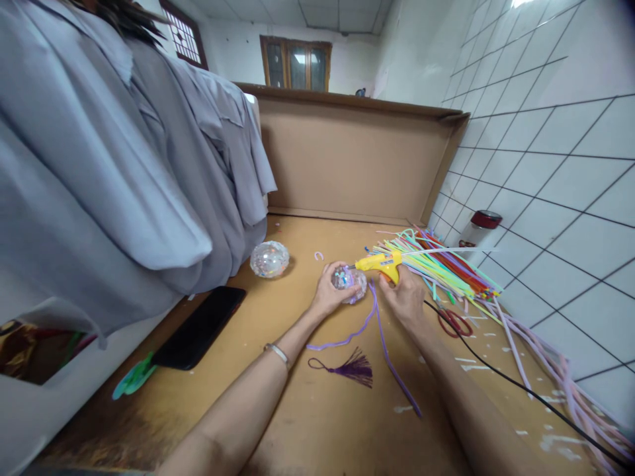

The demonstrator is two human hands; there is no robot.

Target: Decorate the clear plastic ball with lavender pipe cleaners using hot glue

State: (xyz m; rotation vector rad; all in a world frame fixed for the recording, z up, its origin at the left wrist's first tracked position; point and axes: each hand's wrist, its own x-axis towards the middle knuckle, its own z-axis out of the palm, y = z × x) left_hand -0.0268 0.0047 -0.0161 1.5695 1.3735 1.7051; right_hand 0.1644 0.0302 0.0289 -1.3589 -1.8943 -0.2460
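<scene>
My left hand is closed round a small clear faceted bowl that has purple and bluish bits in it. In my right hand is a yellow hot glue gun, its nozzle pointing left at the bowl's rim, with a long clear glue stick out of its back. Whether the nozzle touches the bowl I cannot tell. Below the hands lie a purple pipe cleaner, bent with two long legs, and a dark purple tassel with a loop.
Another clear faceted bowl stands left, near a small pale curl. A black phone lies by hanging grey shirts. Many coloured pipe cleaners, red-handled scissors and a black cord occupy the right, beside a tiled wall.
</scene>
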